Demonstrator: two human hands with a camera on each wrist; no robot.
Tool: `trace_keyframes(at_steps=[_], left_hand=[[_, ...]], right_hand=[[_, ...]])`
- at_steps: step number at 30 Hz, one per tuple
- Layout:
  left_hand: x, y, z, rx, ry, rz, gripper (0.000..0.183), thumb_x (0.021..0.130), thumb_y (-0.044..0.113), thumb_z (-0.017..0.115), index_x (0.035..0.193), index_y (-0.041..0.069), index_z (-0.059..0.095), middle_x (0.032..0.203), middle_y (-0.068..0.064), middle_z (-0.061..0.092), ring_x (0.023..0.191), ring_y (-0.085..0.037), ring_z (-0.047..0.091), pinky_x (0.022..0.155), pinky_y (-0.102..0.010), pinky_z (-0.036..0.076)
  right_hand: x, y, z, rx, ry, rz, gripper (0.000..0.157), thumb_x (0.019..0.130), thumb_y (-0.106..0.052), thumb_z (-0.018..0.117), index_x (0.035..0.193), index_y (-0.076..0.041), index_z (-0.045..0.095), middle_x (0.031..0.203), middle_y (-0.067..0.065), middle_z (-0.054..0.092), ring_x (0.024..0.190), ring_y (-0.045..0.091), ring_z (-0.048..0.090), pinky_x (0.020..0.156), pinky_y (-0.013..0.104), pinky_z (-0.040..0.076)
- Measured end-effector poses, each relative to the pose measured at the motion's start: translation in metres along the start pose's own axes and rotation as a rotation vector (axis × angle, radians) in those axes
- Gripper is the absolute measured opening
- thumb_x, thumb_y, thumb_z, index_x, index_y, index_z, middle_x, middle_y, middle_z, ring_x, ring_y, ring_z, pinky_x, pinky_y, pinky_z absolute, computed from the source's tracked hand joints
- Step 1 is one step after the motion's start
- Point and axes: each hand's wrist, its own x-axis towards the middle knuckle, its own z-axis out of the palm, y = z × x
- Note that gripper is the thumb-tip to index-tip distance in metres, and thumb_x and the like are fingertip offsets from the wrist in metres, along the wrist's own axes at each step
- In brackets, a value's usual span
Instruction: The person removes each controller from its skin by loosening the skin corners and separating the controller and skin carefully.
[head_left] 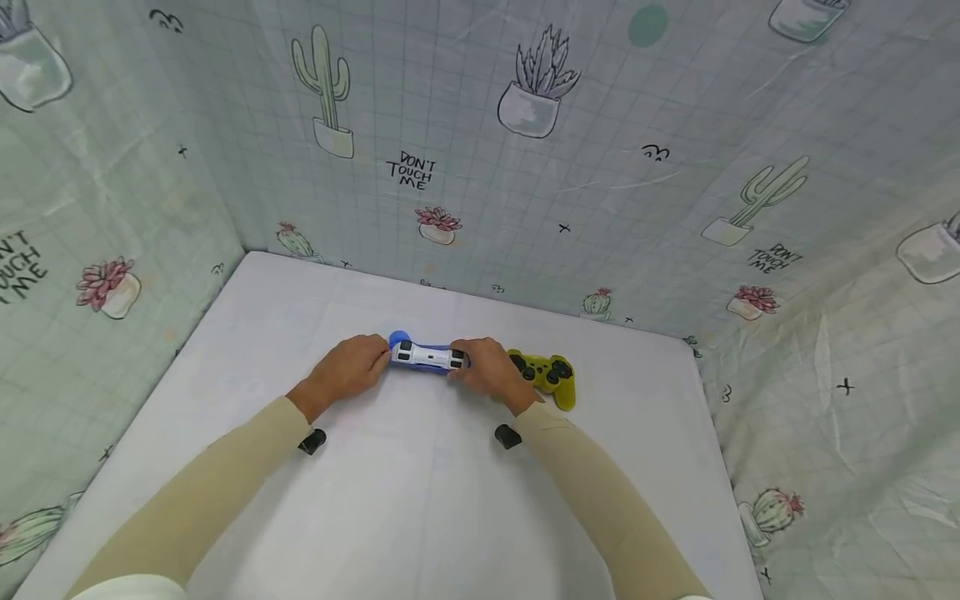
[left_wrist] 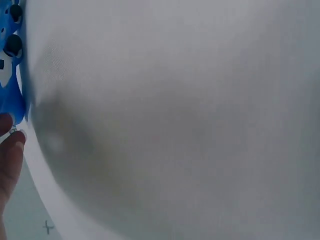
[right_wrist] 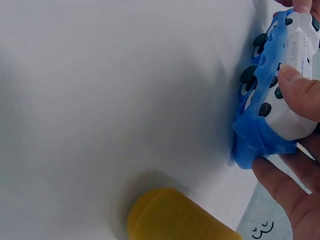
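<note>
A white game controller (head_left: 429, 357) is partly wrapped in a blue silicone cover (head_left: 400, 337) and tilted with its back edge up. At its left end, the thumb and fingers of my left hand (head_left: 348, 367) pinch the cover's tip; in the left wrist view that hand (left_wrist: 10, 160) shows only at the edge. My right hand (head_left: 486, 367) grips the right end. The right wrist view shows its thumb pressing on the white shell (right_wrist: 297, 50), with fingers under the blue cover (right_wrist: 250, 142). Blue rubber leaves the shell's back exposed.
Just right of my right hand lies a yellow-covered game controller (head_left: 551, 372), partly hidden by that wrist. Small black devices (head_left: 507, 436) sit under both wrists. The white table (head_left: 420, 500) is bordered by printed curtains (head_left: 480, 167) at the back and sides.
</note>
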Motion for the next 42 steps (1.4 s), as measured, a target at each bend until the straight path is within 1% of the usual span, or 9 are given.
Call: trace_keyframes(at_steps=[5,12,17,21,25,29,34,38,42], left_hand=[[0.006,0.003,-0.001,0.186,0.105,0.059,0.024,0.105,0.022,0.055,0.091,0.007,0.066,0.077,-0.004,0.063,0.067,-0.019,0.056,0.065,-0.037,0.053],[0.012,0.004,-0.009,0.405,0.186,0.099,0.023,0.101,0.027,0.062,0.094,0.008,0.074,0.075,-0.005,0.072,0.068,-0.026,0.069,0.069,-0.044,0.054],[0.022,0.006,-0.014,0.272,0.105,0.065,0.023,0.102,0.020,0.062,0.100,0.002,0.075,0.097,-0.008,0.071,0.081,-0.022,0.070,0.078,-0.040,0.061],[0.026,0.006,-0.018,0.160,0.033,0.004,0.021,0.103,0.017,0.060,0.103,0.000,0.074,0.105,-0.009,0.071,0.090,-0.020,0.069,0.086,-0.038,0.062],[0.028,0.004,-0.021,0.108,0.027,0.017,0.016,0.100,0.013,0.062,0.096,0.002,0.072,0.095,-0.007,0.069,0.082,-0.018,0.064,0.080,-0.036,0.060],[0.026,0.003,-0.022,0.067,0.024,0.038,0.012,0.097,0.010,0.064,0.087,0.006,0.068,0.081,-0.002,0.060,0.072,-0.013,0.053,0.069,-0.030,0.050],[0.021,0.009,-0.025,-0.032,0.008,0.040,0.011,0.093,0.009,0.067,0.082,0.008,0.068,0.078,-0.001,0.059,0.072,-0.013,0.051,0.070,-0.029,0.047],[0.020,0.015,-0.026,-0.077,0.006,-0.027,0.011,0.089,0.008,0.069,0.078,0.007,0.069,0.076,-0.001,0.061,0.070,-0.014,0.051,0.067,-0.028,0.046],[0.023,0.020,-0.027,-0.062,0.014,-0.133,0.018,0.085,0.007,0.067,0.068,0.008,0.063,0.067,0.000,0.052,0.064,-0.014,0.045,0.058,-0.026,0.036]], right_hand=[[0.001,-0.004,-0.004,0.012,0.002,-0.008,0.050,0.095,-0.025,0.078,0.141,-0.014,0.065,0.141,0.004,0.069,0.133,0.025,0.062,0.115,0.044,0.048],[0.004,-0.004,-0.002,-0.037,-0.004,-0.019,0.047,0.095,-0.023,0.078,0.140,-0.014,0.066,0.135,0.005,0.072,0.118,0.021,0.067,0.103,0.038,0.055],[0.008,-0.007,0.000,-0.146,0.004,-0.050,0.045,0.096,-0.022,0.073,0.139,-0.013,0.064,0.132,0.004,0.073,0.110,0.018,0.068,0.099,0.036,0.057],[0.012,-0.011,0.001,-0.167,0.000,-0.036,0.044,0.096,-0.024,0.070,0.138,-0.013,0.063,0.134,0.004,0.072,0.112,0.019,0.067,0.102,0.038,0.056],[0.012,-0.014,0.001,-0.148,-0.016,0.003,0.049,0.097,-0.034,0.073,0.141,-0.013,0.063,0.140,0.005,0.069,0.125,0.023,0.066,0.110,0.040,0.053],[0.010,-0.012,0.001,-0.097,-0.029,0.013,0.052,0.098,-0.036,0.073,0.142,-0.012,0.062,0.145,0.007,0.066,0.136,0.026,0.061,0.116,0.043,0.048],[0.006,-0.004,-0.003,-0.013,0.006,0.003,0.044,0.097,-0.030,0.076,0.136,-0.013,0.067,0.137,0.004,0.070,0.125,0.023,0.065,0.110,0.040,0.052],[0.006,0.001,-0.006,0.012,0.007,-0.035,0.037,0.096,-0.028,0.076,0.130,-0.013,0.070,0.125,0.002,0.074,0.105,0.018,0.063,0.097,0.037,0.055],[0.008,0.003,-0.008,0.001,-0.010,-0.054,0.038,0.096,-0.030,0.076,0.130,-0.013,0.070,0.125,0.002,0.074,0.104,0.017,0.061,0.098,0.036,0.054]])
